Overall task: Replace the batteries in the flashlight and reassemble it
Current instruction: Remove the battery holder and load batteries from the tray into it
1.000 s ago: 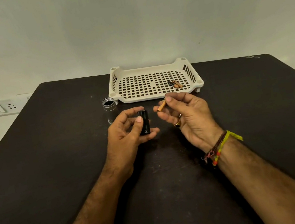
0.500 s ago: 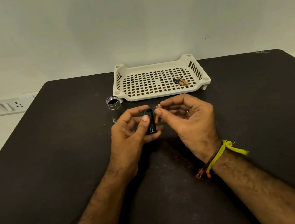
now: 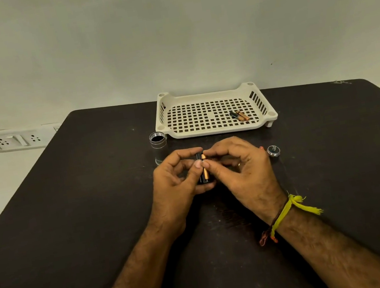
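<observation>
Both hands are meeting over a black battery holder [image 3: 201, 171] above the dark table [image 3: 70, 214]

The left hand [image 3: 176, 186] is gripping the holder upright between thumb and curled fingers, while the right hand [image 3: 241, 170] is pinching a copper-coloured battery [image 3: 204, 167] against the holder's side with thumb and forefinger. The flashlight body [image 3: 159, 149] is standing open-ended just beside the white perforated tray [image 3: 209, 130], where two more batteries [image 3: 239, 115] are lying. A round end cap [image 3: 273, 150] is resting on the table near the right hand
</observation>
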